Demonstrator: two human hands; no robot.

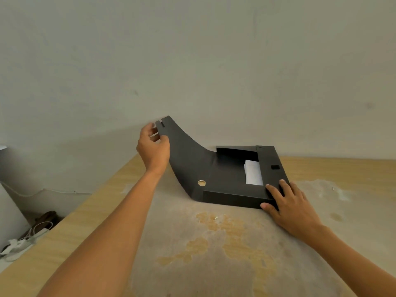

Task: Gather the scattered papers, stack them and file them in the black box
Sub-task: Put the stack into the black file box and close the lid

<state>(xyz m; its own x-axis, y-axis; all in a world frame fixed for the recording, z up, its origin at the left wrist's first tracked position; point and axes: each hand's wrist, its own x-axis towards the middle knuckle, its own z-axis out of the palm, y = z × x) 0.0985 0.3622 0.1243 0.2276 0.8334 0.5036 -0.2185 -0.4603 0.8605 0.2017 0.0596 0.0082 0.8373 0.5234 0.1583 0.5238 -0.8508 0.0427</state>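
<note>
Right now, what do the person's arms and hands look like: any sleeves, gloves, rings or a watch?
Both arms are bare all the way to the bottom edge of the picture: no sleeves show. The left hand and the right hand wear no gloves, and no watch or band shows on either wrist. No ring is visible on the fingers of the right hand; the left hand's are partly hidden.

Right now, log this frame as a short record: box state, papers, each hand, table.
box: black box lies flat on the table, lid flap lifted and curved
papers: white papers inside the box, partly showing
left hand: left hand pinches the flap's free end
right hand: right hand presses on the box's near right corner
table: wooden table, stained and dusty
</note>
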